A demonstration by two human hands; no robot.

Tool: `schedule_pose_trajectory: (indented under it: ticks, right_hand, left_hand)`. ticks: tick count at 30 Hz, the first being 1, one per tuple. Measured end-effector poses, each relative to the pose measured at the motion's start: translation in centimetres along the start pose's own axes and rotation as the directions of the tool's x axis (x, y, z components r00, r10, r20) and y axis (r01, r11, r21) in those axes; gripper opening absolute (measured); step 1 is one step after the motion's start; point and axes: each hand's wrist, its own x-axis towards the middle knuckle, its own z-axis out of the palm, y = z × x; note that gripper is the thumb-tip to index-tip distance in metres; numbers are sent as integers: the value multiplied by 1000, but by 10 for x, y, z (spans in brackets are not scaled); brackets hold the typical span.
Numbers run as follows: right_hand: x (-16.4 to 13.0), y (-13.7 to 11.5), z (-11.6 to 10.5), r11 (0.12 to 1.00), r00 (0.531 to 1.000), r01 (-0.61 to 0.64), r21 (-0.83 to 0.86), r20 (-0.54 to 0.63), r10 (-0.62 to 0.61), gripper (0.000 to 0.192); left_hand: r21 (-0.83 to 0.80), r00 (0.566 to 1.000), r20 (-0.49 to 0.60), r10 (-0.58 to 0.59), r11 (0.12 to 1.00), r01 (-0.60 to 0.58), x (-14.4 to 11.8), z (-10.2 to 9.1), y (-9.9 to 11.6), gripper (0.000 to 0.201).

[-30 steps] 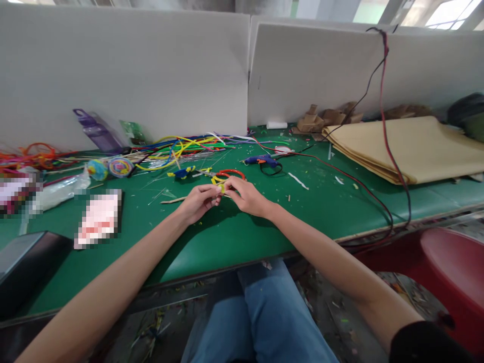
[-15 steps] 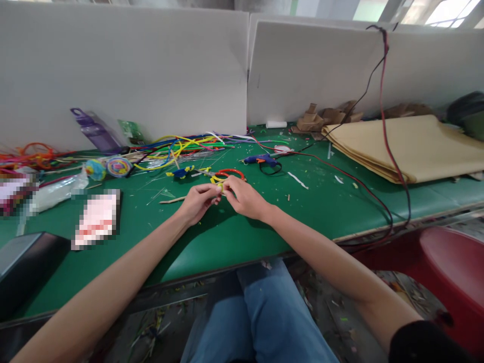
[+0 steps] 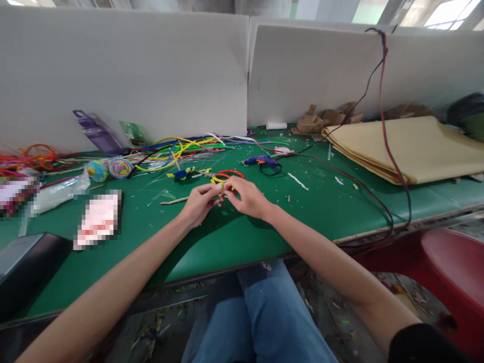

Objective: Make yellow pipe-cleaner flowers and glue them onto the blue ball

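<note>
My left hand (image 3: 199,202) and my right hand (image 3: 247,196) meet over the green table (image 3: 227,237), both pinching a small yellow pipe cleaner piece (image 3: 222,186) between their fingertips. Just behind them lie red-handled scissors (image 3: 230,174) and a small blue and yellow pipe cleaner figure (image 3: 183,173). A thin wooden stick (image 3: 172,200) lies left of my left hand.
A heap of coloured pipe cleaners (image 3: 181,145) lies at the back, with a blue glue gun (image 3: 261,161) and its red and black cables (image 3: 385,126). Tan paper sheets (image 3: 412,146) are at right, a purple bottle (image 3: 96,132) at left, a red stool (image 3: 449,272) beside the table.
Both hands stay together on the yellow piece with only small finger movements. Nothing else on the table has moved.
</note>
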Motion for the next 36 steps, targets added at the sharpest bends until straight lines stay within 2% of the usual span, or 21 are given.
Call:
schedule_pose_trajectory:
  ticks: [3, 4, 6, 9, 12, 15, 19, 21, 23, 28, 36]
  right_hand:
    - [3, -2, -3, 969, 986, -151, 196, -40, 161, 8]
    - [4, -3, -4, 938, 972, -220, 268, -22, 234, 11]
    - [6, -4, -7, 857, 936, -347, 380, 92, 339, 14]
    - [9, -6, -10, 767, 896, -442, 464, 273, 351, 18]
    - [10, -6, -9, 710, 879, -475, 520, 309, 363, 17]
    - [9, -4, -4, 677, 868, -496, 544, 283, 409, 15]
    - [6, -3, 1, 756, 892, -441, 484, 143, 429, 18]
    - [4, -3, 3, 813, 900, -421, 403, 75, 429, 22]
    - [4, -4, 4, 858, 905, -408, 311, 15, 425, 24]
    - [3, -7, 9, 907, 917, -362, 217, -91, 388, 23]
    - [0, -11, 14, 921, 910, -349, 170, -171, 377, 22]
  left_hand:
    - [45, 1000, 22, 5, 999, -6, 2, -4, 3, 18]
    - [61, 1000, 21, 17, 998, -18, 2, -5, 4, 18]
    - [100, 998, 8, 58, 993, -58, 2, -6, 5, 18]
    - [175, 992, -21, 122, 978, -116, 2, -6, 4, 18]
    - [262, 982, -24, 188, 949, -175, 2, -5, 3, 20]
    - [365, 965, -5, 263, 899, -243, 2, -6, 2, 18]
    - [506, 968, 43, 245, 831, -233, 3, -10, 4, 18]
    - [566, 974, 74, 216, 795, -219, 3, -11, 5, 19]
    - [575, 979, 72, 191, 794, -197, 4, -10, 4, 21]
    - [364, 983, -71, 167, 922, -130, 3, -2, -4, 24]
    - [181, 972, -154, 177, 972, -149, -3, 10, -9, 20]
